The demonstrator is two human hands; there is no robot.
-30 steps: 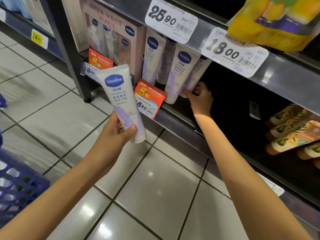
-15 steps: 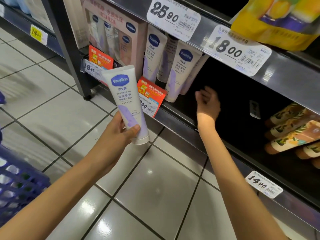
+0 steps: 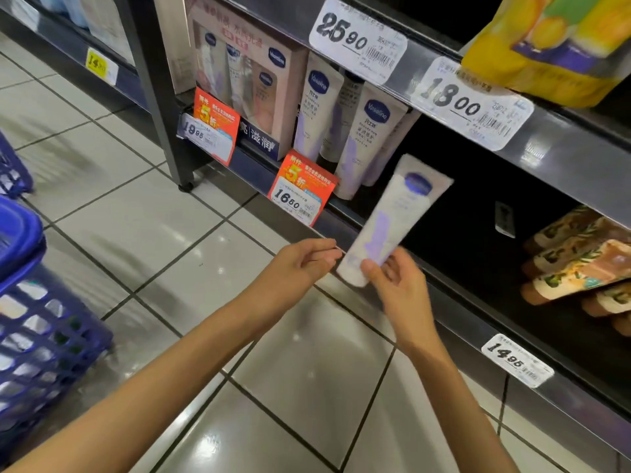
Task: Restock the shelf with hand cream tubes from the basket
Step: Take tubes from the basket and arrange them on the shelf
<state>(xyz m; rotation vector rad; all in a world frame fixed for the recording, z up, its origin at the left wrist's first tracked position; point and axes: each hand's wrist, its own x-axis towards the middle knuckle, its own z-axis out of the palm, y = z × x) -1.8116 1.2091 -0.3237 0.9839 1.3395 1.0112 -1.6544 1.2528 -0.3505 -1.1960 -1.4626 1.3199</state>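
A white and lilac Vaseline hand cream tube (image 3: 392, 216) is blurred in mid-air, in front of the dark lower shelf (image 3: 454, 312), cap end down. My right hand (image 3: 396, 285) pinches its lower end, thumb on the front and fingers behind. Just left of the cap, my left hand (image 3: 304, 264) has its fingers loosely curled and seems to hold nothing. Several matching tubes (image 3: 362, 141) stand upright on the shelf, up and to the left of the held tube. The blue basket (image 3: 44, 322) sits on the floor at far left.
A Vaseline gift box (image 3: 246, 83) stands left of the shelved tubes. Brown patterned tubes (image 3: 580, 261) lie stacked at the shelf's right. Between them the shelf is dark and open. Price tags (image 3: 300, 189) hang off the shelf rails. A yellow pouch (image 3: 553, 42) sits on the shelf above.
The tube has passed from my left hand to my right and moved right, toward the shelf gap. My right hand came back from the shelved tubes to take it.
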